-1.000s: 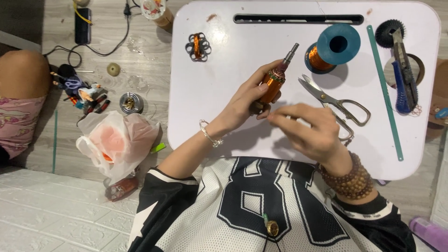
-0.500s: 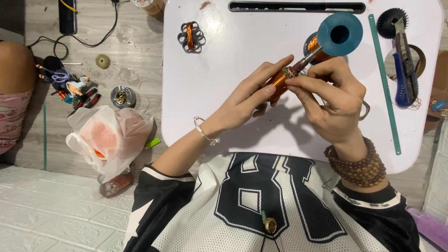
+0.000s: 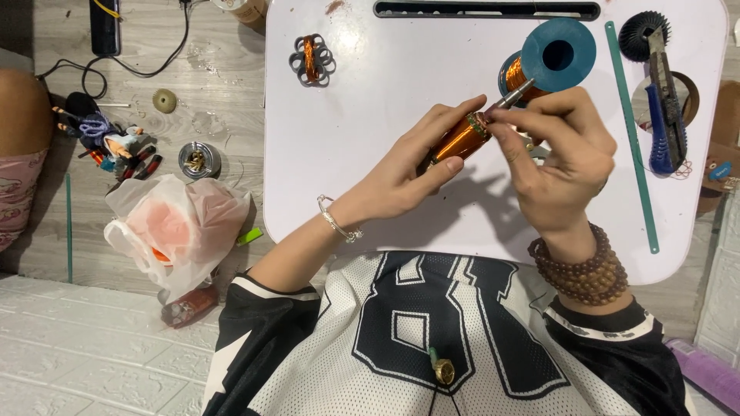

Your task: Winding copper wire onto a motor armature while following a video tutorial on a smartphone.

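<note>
My left hand (image 3: 412, 166) grips an orange copper-wound coil on a metal shaft (image 3: 462, 137) above the white lap table (image 3: 347, 115). My right hand (image 3: 555, 158) pinches the coil's upper end near the shaft tip with thumb and fingers. A blue spool of copper wire (image 3: 551, 58) lies just beyond the shaft tip. A beaded bracelet is on my right wrist, a thin silver bangle on my left.
On the table lie a small grey holder with a copper coil (image 3: 311, 58), a green ruler (image 3: 630, 131), a blue utility knife (image 3: 663, 115) and a black gear (image 3: 638, 31). On the floor at left are a plastic bag (image 3: 177, 227), a round metal part (image 3: 199, 159), cables and another person's knee (image 3: 19, 131).
My right hand rose from the table by the scissors to the coil's upper end. The coil is now held higher, closer to the blue spool, and the scissors are hidden.
</note>
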